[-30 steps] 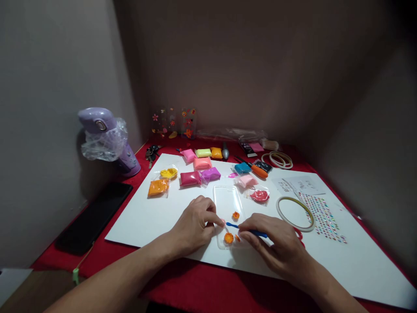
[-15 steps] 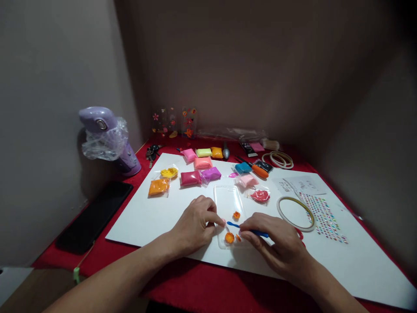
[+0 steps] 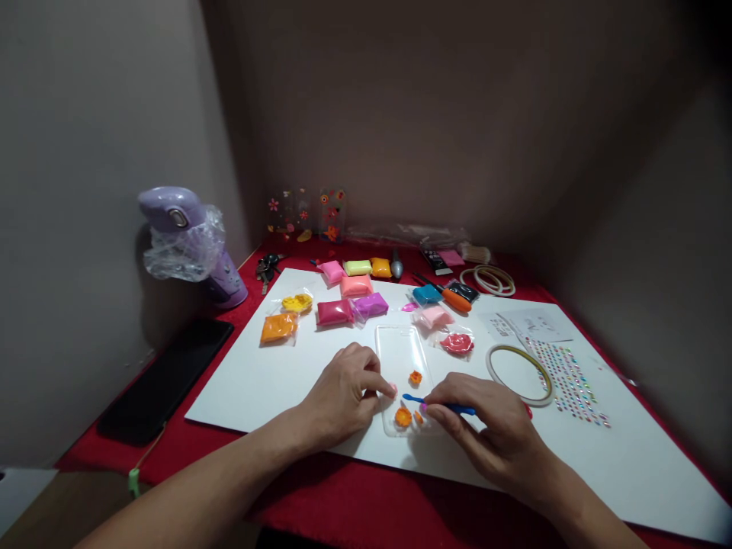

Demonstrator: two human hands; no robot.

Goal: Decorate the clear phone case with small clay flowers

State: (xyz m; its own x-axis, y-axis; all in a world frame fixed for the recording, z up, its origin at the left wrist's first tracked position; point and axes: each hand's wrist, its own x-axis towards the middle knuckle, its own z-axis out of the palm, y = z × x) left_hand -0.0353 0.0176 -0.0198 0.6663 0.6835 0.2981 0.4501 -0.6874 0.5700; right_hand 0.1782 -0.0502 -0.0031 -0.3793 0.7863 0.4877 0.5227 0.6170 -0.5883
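A clear phone case (image 3: pixel 400 347) lies on the white board (image 3: pixel 252 389). On its lower half are an orange flower (image 3: pixel 403 417), a smaller orange flower (image 3: pixel 415 377) and a small orange piece (image 3: pixel 418 418). My left hand (image 3: pixel 348 393) rests at the case's left edge, its index finger reaching to a small pink piece (image 3: pixel 393 390); whether it grips anything is hidden. My right hand (image 3: pixel 486 419) is closed on a blue tool (image 3: pixel 457 409), whose tip points left over the case. A small purple piece (image 3: pixel 424 408) shows beside the right fingertips.
Coloured clay packets (image 3: pixel 335 313) lie behind the case. Tape rings (image 3: pixel 520 374) and a gem sticker sheet (image 3: pixel 569 381) are on the right. A black phone (image 3: pixel 165 381) and a purple device (image 3: pixel 194 244) stand left, on red cloth (image 3: pixel 320 496).
My right hand has shifted slightly right with the blue tool, so its tip is farther from the pink piece. The purple piece shows more. My left hand is nearly still.
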